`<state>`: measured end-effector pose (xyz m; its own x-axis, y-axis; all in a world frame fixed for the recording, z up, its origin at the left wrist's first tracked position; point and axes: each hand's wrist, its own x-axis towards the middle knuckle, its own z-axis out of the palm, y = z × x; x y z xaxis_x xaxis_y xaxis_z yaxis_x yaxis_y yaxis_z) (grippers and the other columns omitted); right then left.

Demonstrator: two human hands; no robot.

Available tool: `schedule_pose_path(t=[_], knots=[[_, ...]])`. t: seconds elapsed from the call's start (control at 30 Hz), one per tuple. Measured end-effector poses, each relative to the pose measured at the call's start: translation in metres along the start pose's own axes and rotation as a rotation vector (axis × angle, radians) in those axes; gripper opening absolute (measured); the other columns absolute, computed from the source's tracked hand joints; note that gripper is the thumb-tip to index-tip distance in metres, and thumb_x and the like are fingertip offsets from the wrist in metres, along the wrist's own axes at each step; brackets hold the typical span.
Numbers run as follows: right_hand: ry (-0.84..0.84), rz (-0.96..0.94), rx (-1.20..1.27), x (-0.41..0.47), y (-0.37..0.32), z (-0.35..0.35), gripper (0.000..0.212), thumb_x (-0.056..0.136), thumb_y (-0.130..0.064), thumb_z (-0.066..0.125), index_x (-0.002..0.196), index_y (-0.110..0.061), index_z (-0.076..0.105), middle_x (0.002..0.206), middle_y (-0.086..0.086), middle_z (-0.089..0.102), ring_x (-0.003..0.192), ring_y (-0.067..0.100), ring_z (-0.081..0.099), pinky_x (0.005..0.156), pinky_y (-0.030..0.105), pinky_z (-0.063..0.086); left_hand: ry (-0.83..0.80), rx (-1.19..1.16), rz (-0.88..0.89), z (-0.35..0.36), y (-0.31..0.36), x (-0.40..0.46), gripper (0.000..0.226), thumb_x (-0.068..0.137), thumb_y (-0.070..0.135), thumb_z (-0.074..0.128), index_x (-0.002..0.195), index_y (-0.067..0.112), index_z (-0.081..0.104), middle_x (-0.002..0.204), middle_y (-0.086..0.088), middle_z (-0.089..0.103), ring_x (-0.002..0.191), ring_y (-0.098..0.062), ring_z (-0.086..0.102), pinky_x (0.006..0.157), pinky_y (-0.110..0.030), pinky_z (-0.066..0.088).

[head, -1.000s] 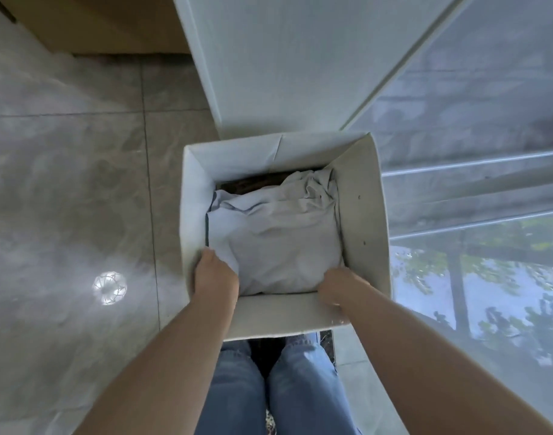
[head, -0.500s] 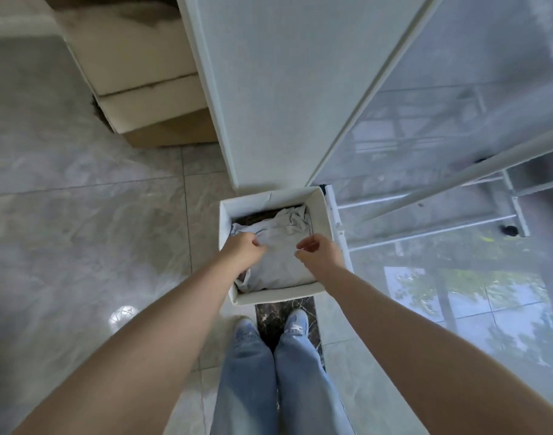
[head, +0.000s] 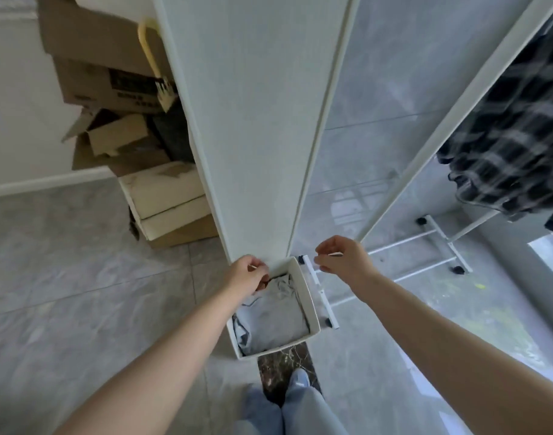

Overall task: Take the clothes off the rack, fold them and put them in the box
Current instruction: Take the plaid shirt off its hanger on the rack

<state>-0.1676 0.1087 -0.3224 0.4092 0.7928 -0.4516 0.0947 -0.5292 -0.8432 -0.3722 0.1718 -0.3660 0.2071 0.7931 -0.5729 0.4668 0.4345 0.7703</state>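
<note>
A white box (head: 309,304) is seen on the grey floor (head: 80,277), right against the foot of a tall white panel (head: 253,120). A folded grey garment (head: 273,315) is laid inside the box and fills most of it. The left hand (head: 248,276) is held above the far left corner of the box, with its fingers loosely curled; nothing is held in it. The right hand (head: 342,257) is raised to the right of the box, apart from it, with fingers loosely curled and nothing held. A white rack (head: 438,237) on small black wheels is seen to the right, and its near foot lies just beside the box. A dark checked shirt (head: 514,136) is hung on the rack, high up at the right. Brown cardboard boxes (head: 112,98) are piled behind the panel on the left. Blue jeans (head: 287,409) and a shoe are seen below the box.
</note>
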Motion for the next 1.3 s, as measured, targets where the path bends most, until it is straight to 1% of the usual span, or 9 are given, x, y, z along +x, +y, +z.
schedule_pose_path(t=[0.2, 0.33, 0.43, 0.53, 0.73, 0.87, 1.0, 1.13, 1.3], knots=[[0.105, -0.073, 0.104, -0.038, -0.031, -0.067, 0.022, 0.079, 0.009, 0.073, 0.075, -0.012, 0.07, 0.077, 0.004, 0.06, 0.076, 0.019, 0.063, 0.076, 0.031, 0.06, -0.049, 0.149, 0.147, 0.008, 0.063, -0.04, 0.005, 0.094, 0.021, 0.06, 0.091, 0.017, 0.061, 0.086, -0.002, 0.072, 0.068, -0.016, 0.065, 0.066, -0.03, 0.05], [0.158, -0.118, 0.209, -0.063, -0.035, -0.108, 0.025, 0.082, 0.014, 0.064, 0.075, -0.01, 0.068, 0.072, 0.007, 0.053, 0.073, 0.018, 0.059, 0.078, 0.032, 0.061, -0.092, 0.285, 0.256, 0.041, 0.103, -0.063, 0.007, 0.095, 0.02, 0.058, 0.096, 0.014, 0.061, 0.088, -0.001, 0.072, 0.069, -0.015, 0.064, 0.059, -0.023, 0.046], [0.216, -0.157, 0.223, -0.083, -0.031, -0.146, 0.025, 0.082, 0.016, 0.06, 0.076, -0.008, 0.067, 0.068, 0.006, 0.048, 0.07, 0.016, 0.054, 0.071, 0.023, 0.06, -0.138, 0.313, 0.333, 0.076, 0.132, -0.081, 0.006, 0.094, 0.02, 0.057, 0.095, 0.015, 0.06, 0.09, -0.002, 0.072, 0.07, -0.014, 0.064, 0.062, -0.024, 0.047], [0.243, -0.171, 0.241, -0.102, -0.021, -0.187, 0.027, 0.082, 0.015, 0.057, 0.074, -0.009, 0.066, 0.062, 0.001, 0.043, 0.063, 0.014, 0.048, 0.07, 0.022, 0.059, -0.2, 0.315, 0.386, 0.119, 0.155, -0.101, 0.003, 0.094, 0.017, 0.057, 0.094, 0.015, 0.059, 0.088, -0.001, 0.071, 0.07, -0.015, 0.064, 0.064, -0.026, 0.047], [0.314, -0.182, 0.287, -0.149, 0.012, -0.287, 0.029, 0.081, 0.014, 0.056, 0.069, -0.011, 0.063, 0.063, 0.002, 0.043, 0.059, 0.013, 0.043, 0.076, 0.03, 0.055, -0.251, 0.263, 0.479, 0.226, 0.196, -0.15, 0.012, 0.092, 0.009, 0.057, 0.084, 0.018, 0.057, 0.075, 0.0, 0.067, 0.059, -0.012, 0.06, 0.057, -0.024, 0.043], [0.405, -0.196, 0.29, -0.187, 0.036, -0.36, 0.027, 0.08, 0.014, 0.054, 0.071, -0.01, 0.063, 0.061, 0.001, 0.044, 0.056, 0.013, 0.046, 0.071, 0.029, 0.052, -0.294, 0.275, 0.534, 0.301, 0.22, -0.187, 0.011, 0.091, 0.011, 0.058, 0.083, 0.019, 0.057, 0.077, 0.0, 0.068, 0.06, -0.012, 0.061, 0.058, -0.024, 0.044], [0.465, -0.21, 0.308, -0.221, 0.057, -0.422, 0.03, 0.079, 0.015, 0.051, 0.069, -0.012, 0.06, 0.061, 0.0, 0.039, 0.054, 0.011, 0.04, 0.064, 0.023, 0.051, -0.345, 0.282, 0.608, 0.372, 0.242, -0.224, 0.011, 0.092, 0.013, 0.057, 0.084, 0.019, 0.056, 0.082, -0.001, 0.069, 0.064, -0.014, 0.062, 0.058, -0.026, 0.045], [0.526, -0.204, 0.326, -0.243, 0.072, -0.473, 0.03, 0.076, 0.015, 0.053, 0.068, -0.013, 0.062, 0.06, -0.001, 0.041, 0.056, 0.012, 0.039, 0.072, 0.03, 0.048, -0.388, 0.3, 0.656, 0.43, 0.261, -0.252, 0.008, 0.093, 0.015, 0.056, 0.087, 0.019, 0.057, 0.082, 0.001, 0.07, 0.066, -0.013, 0.063, 0.059, -0.025, 0.047], [0.538, -0.248, 0.327, -0.255, 0.082, -0.521, 0.033, 0.075, 0.018, 0.059, 0.065, -0.014, 0.06, 0.058, -0.001, 0.043, 0.057, 0.012, 0.041, 0.063, 0.025, 0.047, -0.432, 0.321, 0.707, 0.48, 0.284, -0.28, 0.006, 0.097, 0.015, 0.053, 0.095, 0.015, 0.059, 0.087, 0.0, 0.07, 0.07, -0.013, 0.063, 0.062, -0.025, 0.048]])
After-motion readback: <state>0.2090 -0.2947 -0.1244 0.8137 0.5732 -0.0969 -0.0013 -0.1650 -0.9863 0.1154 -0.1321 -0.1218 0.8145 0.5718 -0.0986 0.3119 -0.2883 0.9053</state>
